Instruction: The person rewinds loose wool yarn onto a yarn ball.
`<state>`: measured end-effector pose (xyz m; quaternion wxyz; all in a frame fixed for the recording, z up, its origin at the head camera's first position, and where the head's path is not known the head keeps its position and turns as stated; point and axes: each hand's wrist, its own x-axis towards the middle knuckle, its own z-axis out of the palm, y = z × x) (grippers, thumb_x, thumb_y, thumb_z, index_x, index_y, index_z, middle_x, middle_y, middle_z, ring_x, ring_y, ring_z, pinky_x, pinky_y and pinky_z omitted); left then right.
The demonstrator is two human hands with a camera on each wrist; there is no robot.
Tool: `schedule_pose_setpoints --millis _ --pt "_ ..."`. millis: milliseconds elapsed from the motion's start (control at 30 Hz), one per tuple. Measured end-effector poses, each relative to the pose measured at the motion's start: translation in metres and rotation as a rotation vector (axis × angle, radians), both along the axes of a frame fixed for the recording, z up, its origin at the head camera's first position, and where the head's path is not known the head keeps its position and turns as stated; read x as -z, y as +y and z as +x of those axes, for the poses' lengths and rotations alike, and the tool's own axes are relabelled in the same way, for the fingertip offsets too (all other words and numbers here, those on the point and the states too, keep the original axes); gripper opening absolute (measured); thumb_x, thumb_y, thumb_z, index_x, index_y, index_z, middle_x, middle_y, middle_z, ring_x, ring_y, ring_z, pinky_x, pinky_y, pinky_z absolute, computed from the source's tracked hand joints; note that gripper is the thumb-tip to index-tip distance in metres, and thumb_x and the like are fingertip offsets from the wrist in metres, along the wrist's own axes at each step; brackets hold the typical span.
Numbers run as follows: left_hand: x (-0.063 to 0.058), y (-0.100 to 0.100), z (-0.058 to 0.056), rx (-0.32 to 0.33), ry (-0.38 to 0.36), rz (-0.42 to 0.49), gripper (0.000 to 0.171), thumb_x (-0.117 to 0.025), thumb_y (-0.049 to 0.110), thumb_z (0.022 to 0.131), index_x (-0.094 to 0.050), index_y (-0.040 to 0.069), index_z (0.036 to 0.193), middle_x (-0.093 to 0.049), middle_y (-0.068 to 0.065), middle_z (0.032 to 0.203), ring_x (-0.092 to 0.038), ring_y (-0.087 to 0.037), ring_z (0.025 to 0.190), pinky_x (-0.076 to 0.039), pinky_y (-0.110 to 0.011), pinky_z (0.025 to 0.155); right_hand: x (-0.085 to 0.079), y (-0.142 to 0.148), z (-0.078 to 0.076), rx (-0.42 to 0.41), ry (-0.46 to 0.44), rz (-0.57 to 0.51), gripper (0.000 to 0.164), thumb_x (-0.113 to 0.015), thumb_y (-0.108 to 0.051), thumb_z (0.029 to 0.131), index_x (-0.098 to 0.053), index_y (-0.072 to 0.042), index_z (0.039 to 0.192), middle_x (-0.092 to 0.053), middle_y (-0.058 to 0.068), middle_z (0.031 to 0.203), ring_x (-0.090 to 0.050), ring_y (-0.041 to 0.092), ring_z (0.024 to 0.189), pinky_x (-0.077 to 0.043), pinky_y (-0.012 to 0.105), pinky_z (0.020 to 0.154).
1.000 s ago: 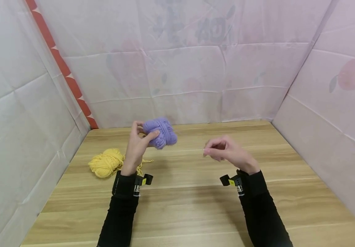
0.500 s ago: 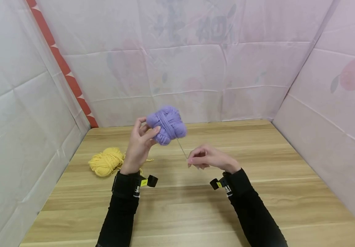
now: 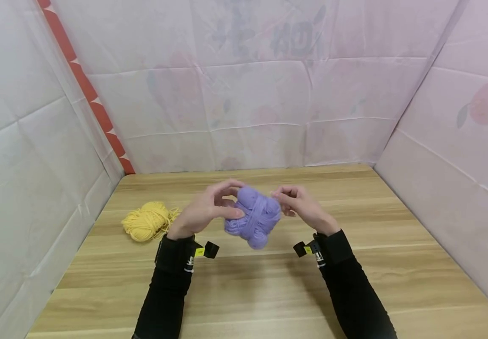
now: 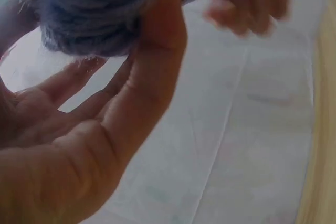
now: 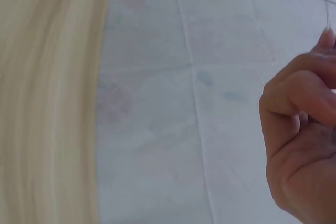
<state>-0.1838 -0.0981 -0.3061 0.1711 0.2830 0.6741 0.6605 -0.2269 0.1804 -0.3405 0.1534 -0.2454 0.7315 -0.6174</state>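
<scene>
My left hand (image 3: 203,212) grips a purple skein of yarn (image 3: 254,216) between thumb and fingers, held up over the wooden table. In the left wrist view, the thumb presses across the skein's strands (image 4: 100,14) and the other fingers sit behind it. Close at the skein's right side, my right hand (image 3: 305,207) pinches a thin yarn strand (image 5: 327,9), which runs up from its fingertips in the right wrist view. To the left, a yellow skein of yarn (image 3: 144,223) lies on the table, with loose loops partly behind my left wrist.
The wooden table (image 3: 244,301) reaches back to a pale printed sheet (image 3: 252,103). More sheeting rises along the left and right sides, with a red strip (image 3: 95,106) in the back left corner.
The purple skein has moved right and down in my left hand and turned. My right hand has come left, taken hold of a strand, and followed it round to the skein's right side.
</scene>
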Motion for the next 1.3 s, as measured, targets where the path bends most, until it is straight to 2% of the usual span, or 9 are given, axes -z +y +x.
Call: schedule_pose_setpoints --millis 100,200,333,467,667,867,1000,1167,1300 --pt "0.001 0.005 0.000 -0.065 0.045 -0.160 0.050 -0.072 0.008 0.084 -0.053 0.018 0.129 -0.057 -0.013 0.116 -0.065 -0.025 0.096 -0.058 -0.039 0.081 -0.009 -0.002 0.007 0.080 0.029 -0.003 0.020 -0.056 -0.024 0.098 -0.059 -0.012 0.084 -0.049 -0.006 0.066 -0.044 0.006 0.057 -0.034 0.020 0.050" --pt "0.001 0.011 0.000 -0.126 0.061 -0.215 0.048 -0.072 0.007 0.083 -0.054 0.019 0.127 -0.057 -0.015 0.115 -0.065 -0.025 0.093 -0.058 -0.038 0.079 -0.016 -0.006 0.015 0.122 0.083 0.009 0.022 -0.057 -0.025 0.098 -0.059 -0.006 0.087 -0.048 -0.005 0.064 -0.043 0.006 0.055 -0.034 0.021 0.048" --pt "0.001 0.014 0.001 -0.233 0.114 -0.239 0.048 -0.073 0.007 0.082 -0.054 0.018 0.125 -0.056 -0.014 0.114 -0.063 -0.024 0.086 -0.058 -0.035 0.072 -0.023 -0.014 0.025 0.142 0.173 0.033 0.025 -0.057 -0.026 0.098 -0.062 -0.002 0.093 -0.047 -0.005 0.062 -0.040 0.006 0.053 -0.034 0.023 0.046" --pt "-0.001 0.016 0.000 -0.339 0.153 -0.229 0.052 -0.074 0.010 0.082 -0.052 0.019 0.128 -0.056 -0.013 0.115 -0.063 -0.024 0.084 -0.058 -0.033 0.068 -0.025 -0.019 0.031 0.116 0.268 0.020 0.021 -0.056 -0.022 0.098 -0.065 -0.003 0.094 -0.046 -0.003 0.062 -0.040 0.009 0.052 -0.036 0.026 0.047" --pt "-0.002 0.016 0.001 -0.447 0.163 -0.162 0.053 -0.075 0.013 0.084 -0.049 0.018 0.129 -0.055 -0.013 0.119 -0.064 -0.024 0.088 -0.059 -0.038 0.072 -0.024 -0.024 0.033 0.091 0.341 0.012 0.018 -0.057 -0.018 0.098 -0.069 -0.005 0.095 -0.049 0.000 0.063 -0.041 0.015 0.050 -0.038 0.029 0.047" --pt "-0.001 0.016 0.001 -0.478 0.189 -0.114 0.052 -0.074 0.012 0.084 -0.048 0.017 0.129 -0.056 -0.013 0.118 -0.064 -0.025 0.090 -0.058 -0.038 0.073 -0.022 -0.025 0.030 0.105 0.362 0.038 0.016 -0.059 -0.017 0.096 -0.071 -0.006 0.094 -0.051 0.001 0.064 -0.043 0.014 0.051 -0.040 0.030 0.047" --pt "0.000 0.016 0.001 -0.488 0.214 -0.114 0.053 -0.075 0.012 0.084 -0.048 0.017 0.129 -0.056 -0.013 0.118 -0.065 -0.026 0.091 -0.059 -0.038 0.073 -0.021 -0.025 0.029 0.119 0.370 0.062 0.016 -0.059 -0.018 0.096 -0.071 -0.008 0.093 -0.051 0.002 0.062 -0.044 0.014 0.050 -0.040 0.030 0.046" --pt "0.000 0.016 0.000 -0.483 0.248 -0.116 0.053 -0.075 0.012 0.083 -0.048 0.017 0.129 -0.057 -0.013 0.118 -0.065 -0.027 0.092 -0.059 -0.037 0.072 -0.022 -0.027 0.029 0.199 0.359 0.115 0.017 -0.060 -0.023 0.096 -0.064 -0.008 0.091 -0.048 0.001 0.059 -0.043 0.013 0.048 -0.037 0.026 0.043" --pt "0.000 0.016 0.001 -0.457 0.258 -0.100 0.053 -0.075 0.011 0.083 -0.048 0.017 0.129 -0.057 -0.013 0.118 -0.065 -0.027 0.094 -0.059 -0.036 0.073 -0.023 -0.028 0.029 0.272 0.298 0.123 0.024 -0.061 -0.025 0.095 -0.052 -0.005 0.104 -0.053 0.003 0.071 -0.047 0.011 0.053 -0.041 0.024 0.047"
